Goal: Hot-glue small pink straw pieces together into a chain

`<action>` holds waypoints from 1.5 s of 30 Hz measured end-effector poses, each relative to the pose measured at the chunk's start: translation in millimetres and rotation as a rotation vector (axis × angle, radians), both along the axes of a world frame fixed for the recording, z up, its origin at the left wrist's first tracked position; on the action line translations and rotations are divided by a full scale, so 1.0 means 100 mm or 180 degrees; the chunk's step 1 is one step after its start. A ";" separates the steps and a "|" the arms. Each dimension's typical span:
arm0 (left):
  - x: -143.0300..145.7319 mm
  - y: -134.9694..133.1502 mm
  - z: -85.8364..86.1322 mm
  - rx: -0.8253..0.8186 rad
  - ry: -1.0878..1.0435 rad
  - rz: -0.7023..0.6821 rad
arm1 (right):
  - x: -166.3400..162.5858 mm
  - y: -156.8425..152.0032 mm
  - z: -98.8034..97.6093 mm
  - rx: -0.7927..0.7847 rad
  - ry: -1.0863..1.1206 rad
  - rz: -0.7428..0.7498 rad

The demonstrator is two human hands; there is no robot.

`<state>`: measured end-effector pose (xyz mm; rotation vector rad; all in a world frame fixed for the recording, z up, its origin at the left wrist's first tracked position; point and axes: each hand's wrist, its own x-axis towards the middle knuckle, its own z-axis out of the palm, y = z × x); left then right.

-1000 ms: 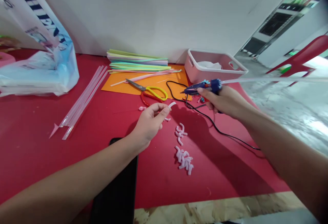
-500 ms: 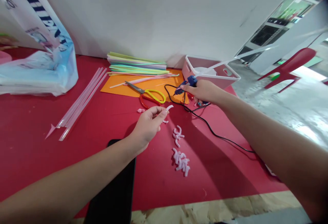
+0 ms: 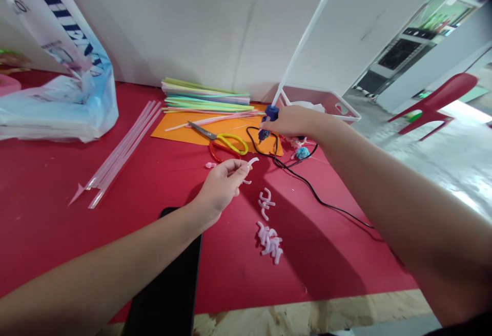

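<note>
Between thumb and fingertips, my left hand [image 3: 224, 186] pinches a short, curved piece of pale pink pipe cleaner [image 3: 252, 161]. My right hand [image 3: 294, 121] is wrapped round a blue hot glue gun [image 3: 270, 116], its nozzle pointing down toward that piece without touching it. A long clear glue stick [image 3: 307, 31] rises from the back of the gun. Below the hands lie two groups of cut pink pieces, a smaller group [image 3: 265, 203] and a denser pile [image 3: 270, 243]. Scissors [image 3: 219, 139] with yellow and red handles rest just beyond my left hand.
Coloured pipe cleaners [image 3: 207, 98] lie on orange paper [image 3: 177, 130] by the wall. A pink basket [image 3: 346, 110] stands behind my right hand. A black cord [image 3: 321, 200] crosses the red table. Left are pink wrapped strips [image 3: 121, 154] and a plastic bag [image 3: 92, 95]. A black device [image 3: 169, 279] lies under my left forearm.
My right hand has tilted the glue gun, so the glue stick swings from leaning right to nearly upright and the nozzle points down. My left hand stays almost still with its piece.
</note>
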<state>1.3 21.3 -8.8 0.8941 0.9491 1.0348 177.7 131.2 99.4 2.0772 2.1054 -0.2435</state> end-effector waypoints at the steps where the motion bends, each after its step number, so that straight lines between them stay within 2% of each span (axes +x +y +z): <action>1: 0.00 0.00 0.00 -0.0004 -0.0006 -0.0002 | -0.02 0.00 0.00 0.0030 -0.0027 0.0006; 5: 0.00 0.00 0.00 -0.0023 -0.0051 0.0000 | -0.07 -0.04 0.03 0.0122 -0.0049 -0.0007; 7: 0.01 0.00 0.00 -0.0046 -0.0079 0.0012 | -0.06 -0.12 0.08 0.0386 0.0055 -0.0067; 10: 0.01 -0.01 0.00 -0.0067 -0.0152 0.0067 | -0.01 -0.35 0.16 0.1138 0.0654 -0.0287; 12: 0.01 -0.01 0.01 -0.0081 -0.0221 0.0112 | 0.04 -0.56 0.13 0.1253 0.1413 -0.0401; 15: 0.01 -0.02 0.03 -0.0130 -0.0349 0.0141 | 0.09 -0.92 -0.08 0.1255 0.2063 -0.0305; 17: 0.01 -0.03 0.05 -0.0163 -0.0436 0.0131 | 0.09 -1.16 -0.30 0.1483 0.3010 -0.0556; 19: 0.01 -0.04 0.08 -0.0245 -0.0578 0.0070 | 0.09 -1.37 -0.51 0.1547 0.3456 -0.0779; 23: 0.00 -0.07 0.10 -0.0574 -0.0970 -0.0154 | 0.09 -1.64 -0.80 0.1696 0.3319 -0.0322; 24: 0.00 -0.07 0.10 -0.0618 -0.1050 -0.0182 | 0.10 -1.67 -0.84 0.1765 0.3231 -0.0346; 28: -0.03 -0.05 0.10 -0.0803 -0.1338 -0.0166 | 0.11 -1.70 -0.94 0.1888 0.2782 -0.0002; 32: -0.04 -0.05 0.13 -0.1039 -0.1490 -0.0183 | 0.09 -1.69 -0.99 0.2181 0.2713 -0.0065; 35: -0.02 -0.05 0.13 -0.0886 -0.1327 -0.0187 | 0.12 -1.69 -1.03 0.2076 0.2777 -0.0009; 37: -0.01 -0.06 0.10 -0.0670 -0.0977 -0.0098 | 0.16 -1.69 -1.06 0.2139 0.2755 0.0099; 41: 0.00 -0.09 0.03 -0.0193 -0.0172 0.0162 | 0.27 -1.67 -1.07 0.2168 0.2599 0.0808; 43: -0.01 -0.10 0.01 -0.0002 -0.0005 0.0235 | 0.32 -1.65 -1.07 0.2164 0.2478 0.1135; 45: -0.02 -0.11 0.01 0.0112 0.0012 0.0266 | 0.35 -1.64 -1.07 0.2230 0.2378 0.1269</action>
